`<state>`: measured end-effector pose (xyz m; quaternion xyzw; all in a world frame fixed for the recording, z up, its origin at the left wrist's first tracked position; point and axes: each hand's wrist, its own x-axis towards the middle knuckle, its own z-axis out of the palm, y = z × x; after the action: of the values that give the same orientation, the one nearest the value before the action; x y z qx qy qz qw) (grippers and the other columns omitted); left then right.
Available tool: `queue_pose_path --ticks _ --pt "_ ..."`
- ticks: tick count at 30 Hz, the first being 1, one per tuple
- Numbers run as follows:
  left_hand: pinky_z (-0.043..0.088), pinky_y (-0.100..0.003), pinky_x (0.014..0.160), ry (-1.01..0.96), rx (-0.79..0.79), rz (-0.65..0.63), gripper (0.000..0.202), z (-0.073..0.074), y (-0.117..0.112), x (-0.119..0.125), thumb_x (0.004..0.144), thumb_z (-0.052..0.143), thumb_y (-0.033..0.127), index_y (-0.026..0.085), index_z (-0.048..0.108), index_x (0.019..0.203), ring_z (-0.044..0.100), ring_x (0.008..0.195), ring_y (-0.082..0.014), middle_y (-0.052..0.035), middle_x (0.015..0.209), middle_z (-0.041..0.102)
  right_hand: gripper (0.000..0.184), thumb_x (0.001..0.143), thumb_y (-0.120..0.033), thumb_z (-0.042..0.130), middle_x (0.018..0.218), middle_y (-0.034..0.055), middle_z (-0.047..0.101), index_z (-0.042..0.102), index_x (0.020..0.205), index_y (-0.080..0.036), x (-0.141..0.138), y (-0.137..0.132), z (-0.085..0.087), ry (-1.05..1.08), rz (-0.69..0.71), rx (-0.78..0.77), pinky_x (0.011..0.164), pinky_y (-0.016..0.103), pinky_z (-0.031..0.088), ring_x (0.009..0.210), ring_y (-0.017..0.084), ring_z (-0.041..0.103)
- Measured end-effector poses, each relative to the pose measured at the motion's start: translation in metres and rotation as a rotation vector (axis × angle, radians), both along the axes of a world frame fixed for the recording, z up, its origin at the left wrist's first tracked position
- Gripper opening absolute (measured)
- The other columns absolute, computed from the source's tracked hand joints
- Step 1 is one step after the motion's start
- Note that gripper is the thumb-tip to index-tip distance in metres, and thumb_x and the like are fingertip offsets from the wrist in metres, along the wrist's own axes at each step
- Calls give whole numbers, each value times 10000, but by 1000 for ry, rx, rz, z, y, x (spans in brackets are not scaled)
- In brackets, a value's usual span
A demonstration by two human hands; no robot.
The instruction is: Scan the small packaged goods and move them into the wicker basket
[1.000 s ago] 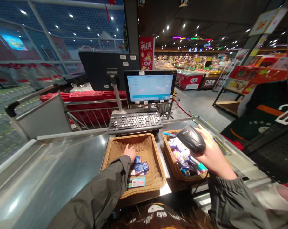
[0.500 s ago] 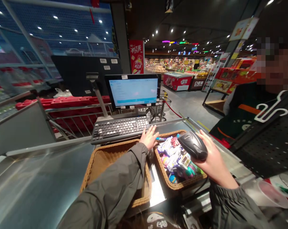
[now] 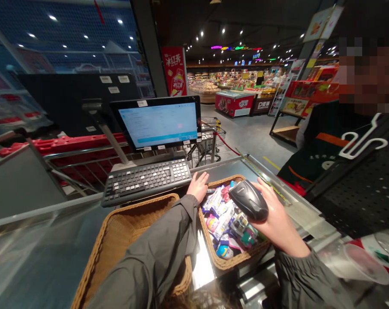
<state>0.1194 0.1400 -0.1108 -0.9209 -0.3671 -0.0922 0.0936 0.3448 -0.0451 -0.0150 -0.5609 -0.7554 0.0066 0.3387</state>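
Head view: right grip (image 3: 275, 219) holds a black scanner (image 3: 248, 200).

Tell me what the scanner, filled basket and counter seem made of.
Scanner: probably black plastic, semi-gloss, from its smooth highlights. Filled basket: brown, matte wicker or woven plastic, from its braided rim; unclear which. Counter: likely smooth metal, from its grey, reflective sheen.

Beyond the far edge of the metal counter (image 3: 36, 253), the dark back of a display (image 3: 65, 101) carries 4 white labels, above red plastic barriers (image 3: 65, 145). Past the far right corner are a shopping cart (image 3: 207, 139), a red freezer chest (image 3: 234, 102) and a red drink poster (image 3: 175, 73). Off the right edge are 1 white hanger (image 3: 358, 143) and a person in a green apron (image 3: 323, 146). A clear cup (image 3: 364, 266) is toward the near right corner.
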Motion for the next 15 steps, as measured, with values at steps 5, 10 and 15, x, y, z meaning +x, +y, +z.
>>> queue_pose_path --ticks 5,10,15 --pt "154 -604 1192 -15 -1 -20 246 -1 0 1 817 518 94 156 753 853 373 1408 -292 -152 1392 561 594 756 -255 607 1373 144 513 431 1323 -228 0 3 0 30 5 6 1152 651 235 1440 374 286" --pt "69 -624 1204 -100 25 -63 203 28 -6 -14 732 564 86 168 737 799 369 1404 -317 -134 1337 601 570 750 -274 618 1353 133 532 456 1296 -238 -3 0 2 57 -5 19 1151 649 250 1434 373 304" --pt "43 -677 1176 -205 92 -54 68 76 -24 -43 743 618 167 187 682 752 349 1411 -346 -103 1367 581 582 735 -245 605 1354 136 531 457 1298 -233 -13 -3 6 57 0 20 1140 656 263 1431 379 304"
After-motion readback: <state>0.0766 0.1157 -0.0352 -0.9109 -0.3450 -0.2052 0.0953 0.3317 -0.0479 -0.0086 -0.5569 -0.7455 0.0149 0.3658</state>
